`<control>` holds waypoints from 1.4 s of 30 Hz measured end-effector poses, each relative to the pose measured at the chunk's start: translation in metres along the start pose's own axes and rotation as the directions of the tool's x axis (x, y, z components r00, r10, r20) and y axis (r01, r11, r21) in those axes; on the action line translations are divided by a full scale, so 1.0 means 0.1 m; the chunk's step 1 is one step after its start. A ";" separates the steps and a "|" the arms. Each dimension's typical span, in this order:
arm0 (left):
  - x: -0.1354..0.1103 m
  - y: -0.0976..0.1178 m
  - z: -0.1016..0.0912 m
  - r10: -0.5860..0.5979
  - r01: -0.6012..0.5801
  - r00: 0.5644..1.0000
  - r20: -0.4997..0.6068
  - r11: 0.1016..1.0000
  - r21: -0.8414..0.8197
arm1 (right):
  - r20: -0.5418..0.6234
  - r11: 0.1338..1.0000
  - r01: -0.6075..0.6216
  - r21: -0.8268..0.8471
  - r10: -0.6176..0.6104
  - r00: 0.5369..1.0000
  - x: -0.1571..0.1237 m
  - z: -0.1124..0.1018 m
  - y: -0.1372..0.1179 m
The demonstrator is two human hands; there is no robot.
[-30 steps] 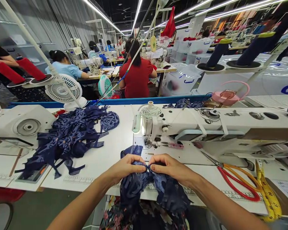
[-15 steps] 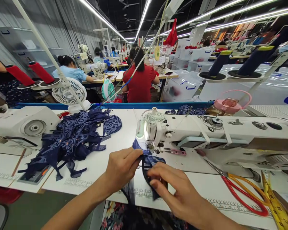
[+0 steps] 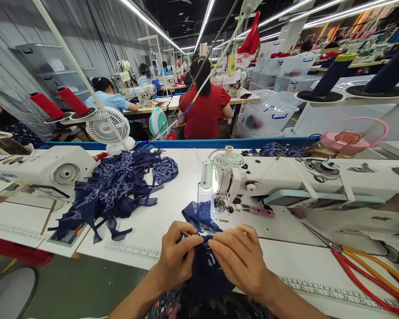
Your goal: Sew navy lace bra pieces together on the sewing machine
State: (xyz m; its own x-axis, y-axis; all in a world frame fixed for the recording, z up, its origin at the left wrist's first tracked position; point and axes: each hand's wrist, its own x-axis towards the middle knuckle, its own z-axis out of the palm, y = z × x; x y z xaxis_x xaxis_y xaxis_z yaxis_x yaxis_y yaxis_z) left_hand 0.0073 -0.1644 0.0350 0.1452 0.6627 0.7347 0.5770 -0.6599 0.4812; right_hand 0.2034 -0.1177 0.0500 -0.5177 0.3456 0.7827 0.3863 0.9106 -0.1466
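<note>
My left hand (image 3: 177, 257) and my right hand (image 3: 241, 257) both pinch a dark navy patterned fabric piece (image 3: 204, 270) at the near edge of the white table (image 3: 153, 221). Their fingertips meet over the fabric's upper edge. One end of the fabric (image 3: 199, 215) lies flat toward the needle of the white sewing machine (image 3: 286, 186). The rest of the piece hangs down over my lap.
A heap of navy patterned fabric pieces (image 3: 116, 188) lies on the left. Another machine (image 3: 43, 170) stands far left, a small fan (image 3: 104, 128) behind it. Red-handled scissors (image 3: 359, 266) lie at right, a pink-lidded container (image 3: 347, 139) beyond. Several people sit sewing at benches behind.
My hands have drawn back from the needle toward the table edge and come together on the fabric. The view has shifted slightly left and down.
</note>
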 end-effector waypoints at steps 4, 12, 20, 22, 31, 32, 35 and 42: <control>-0.01 0.09 -0.05 0.039 -0.039 0.999 0.000 0.997 0.070 | 0.006 0.990 0.117 -0.081 -0.117 0.993 -0.09 0.01 0.01; -0.07 0.02 0.04 0.137 -0.134 0.990 0.010 0.943 0.305 | 0.015 0.986 0.147 -0.076 -0.146 0.989 -0.17 0.05 0.06; -0.08 0.02 0.01 0.110 -0.118 0.993 0.047 0.959 0.257 | 0.043 0.997 0.041 0.072 -0.044 0.998 -0.04 -0.03 0.02; 0.00 0.06 -0.04 -0.004 -0.003 0.999 0.037 0.985 0.173 | 0.167 0.947 -0.180 0.266 0.139 0.976 0.03 -0.06 0.07; 0.11 0.05 -0.17 -0.343 0.360 0.923 0.174 0.930 -0.071 | 0.673 0.570 -0.682 0.459 0.279 0.685 0.19 -0.04 0.24; 0.10 0.06 -0.17 -0.374 0.391 0.909 0.185 0.918 -0.063 | 0.654 0.603 -0.656 0.454 0.275 0.705 0.21 -0.03 0.24; 0.10 0.08 -0.18 -0.476 0.494 0.853 0.214 0.869 -0.037 | 0.564 0.713 -0.546 0.440 0.254 0.785 0.29 -0.04 0.22; 0.20 0.13 -0.17 -0.601 0.628 0.757 0.257 0.778 -0.030 | 0.437 0.819 -0.391 0.421 0.194 0.878 0.24 -0.03 0.25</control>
State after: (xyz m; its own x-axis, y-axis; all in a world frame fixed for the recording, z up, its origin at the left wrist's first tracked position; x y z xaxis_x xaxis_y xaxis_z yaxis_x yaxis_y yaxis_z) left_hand 0.0040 -0.1653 0.0643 -0.0303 0.9891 0.1441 0.5154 -0.1081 0.8501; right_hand 0.2032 -0.0876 0.0671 -0.7132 0.5794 0.3946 0.1969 0.7059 -0.6804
